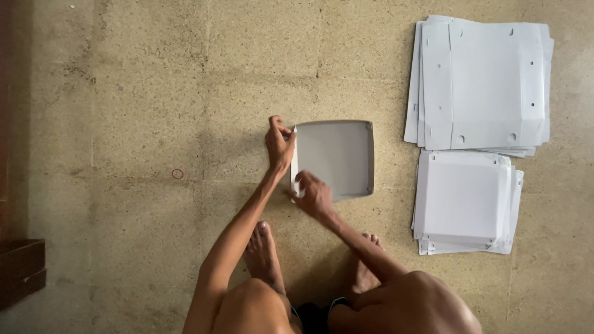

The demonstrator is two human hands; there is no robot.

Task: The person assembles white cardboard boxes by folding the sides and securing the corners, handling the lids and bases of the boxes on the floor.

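A grey cardboard box tray [337, 158] with raised sides lies on the speckled floor in front of me. My left hand [278, 143] pinches the tray's left wall near its far corner. My right hand [314, 195] presses on the same left wall at the near corner, fingers curled over the edge. My bare feet [263, 250] rest on the floor just below the tray.
A stack of flat white die-cut cardboard sheets [482, 80] lies at the upper right. Below it sits a pile of folded white trays [464, 201]. A dark wooden edge [21, 269] shows at the lower left. A small red ring [177, 174] lies on the floor.
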